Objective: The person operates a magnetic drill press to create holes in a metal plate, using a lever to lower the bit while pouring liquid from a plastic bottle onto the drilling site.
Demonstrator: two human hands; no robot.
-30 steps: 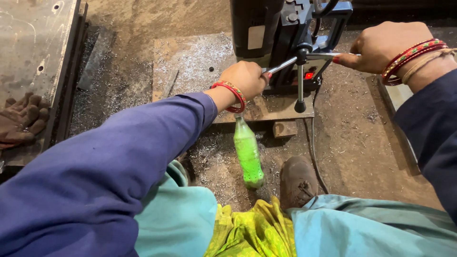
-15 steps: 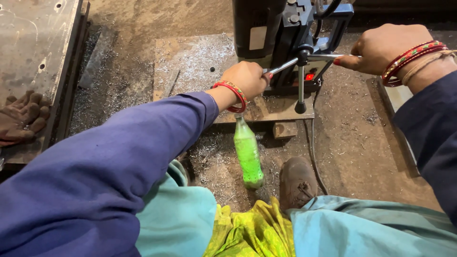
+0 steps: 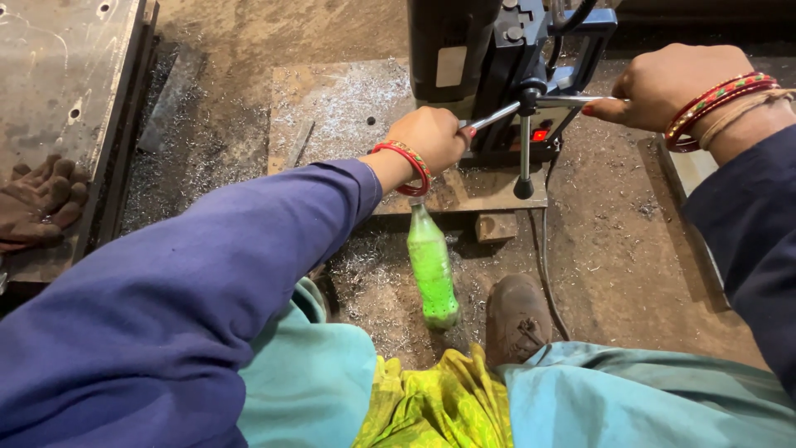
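Head view shows us the dusty floor first, strewn with metal shavings, with open room on the right between the drill base and a metal edge at the far right. At the left edge lies a large steel plate with drilled holes, a pair of worn brown gloves resting on its near end. At the centre a smaller steel plate lies flat, its near edge raised on a small block, and the black drill machine stands on its right part. A green plastic bottle lies on the floor just near that plate's near edge, beside a brown shoe. Our left hand is clenched around one spoke of the drill's feed handle; our right hand grips the opposite spoke, fingers closed. Both wrists carry red bangles, and the third spoke hangs down free between the hands.
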